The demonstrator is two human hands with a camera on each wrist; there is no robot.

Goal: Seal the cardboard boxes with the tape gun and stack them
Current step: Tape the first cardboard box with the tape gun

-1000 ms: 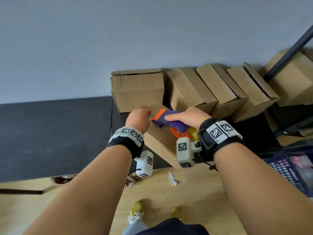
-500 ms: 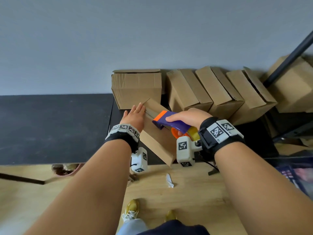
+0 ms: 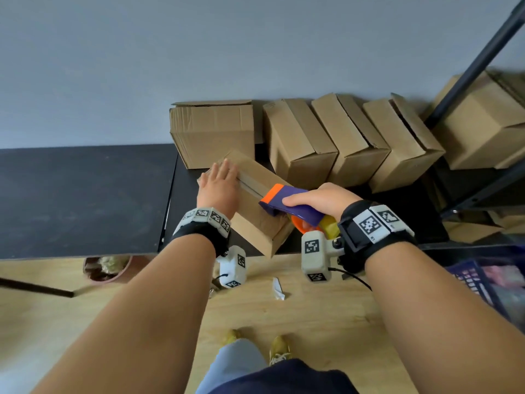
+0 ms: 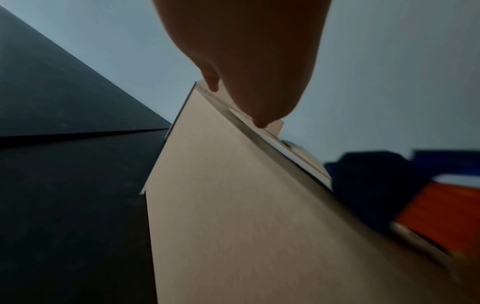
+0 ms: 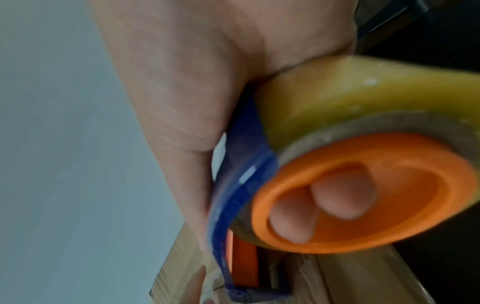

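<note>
A small brown cardboard box [image 3: 255,200] lies skewed on the black desk [image 3: 85,194], its near corner jutting out past the desk's front edge over the wooden floor [image 3: 312,322]. The left hand [image 3: 217,184] lies flat on the box's far left top, fingers straight, pressing beside the centre seam; its fingertips reach near the far edge. The right hand [image 3: 321,199] is curled round a purple and orange tape gun [image 3: 287,203] carrying a yellowish tape roll [image 5: 350,98], two fingertips [image 5: 335,197] tucked inside the orange hub. The gun's orange nose sits on the seam about midway along the box top. Just behind the box stands a larger brown carton [image 3: 213,135], with a leaning row of three brown cartons [image 3: 352,140] to its right. The desk's left stretch lies bare.
</note>
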